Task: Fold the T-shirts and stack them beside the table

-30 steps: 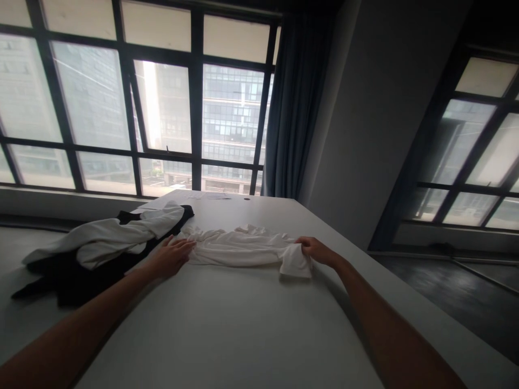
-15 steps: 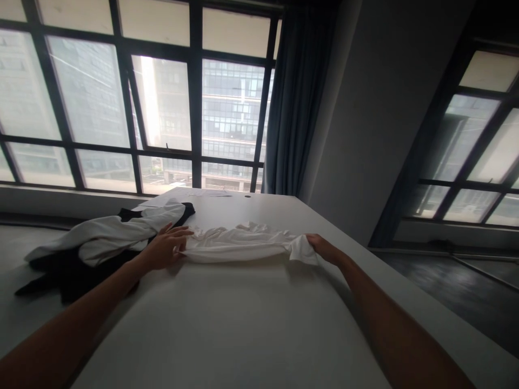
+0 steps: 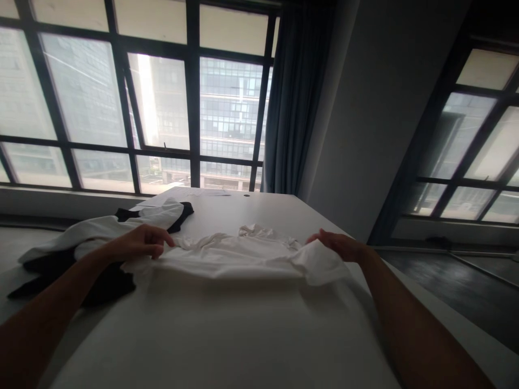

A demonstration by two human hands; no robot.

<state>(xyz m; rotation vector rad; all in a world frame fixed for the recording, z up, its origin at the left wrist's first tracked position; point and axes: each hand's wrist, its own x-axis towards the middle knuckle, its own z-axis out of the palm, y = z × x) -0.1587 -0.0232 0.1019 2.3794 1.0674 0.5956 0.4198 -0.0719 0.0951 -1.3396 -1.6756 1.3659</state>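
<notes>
Over the table (image 3: pixel 227 335), the left hand (image 3: pixel 141 243) and right hand (image 3: pixel 337 245) grasp a white garment (image 3: pixel 243 256).

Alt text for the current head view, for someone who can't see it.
A person's left hand and right hand hold opposite ends of a rumpled white garment over a white table. A heap of black and white cloth lies to the left; beyond are windows and a blue curtain.
</notes>
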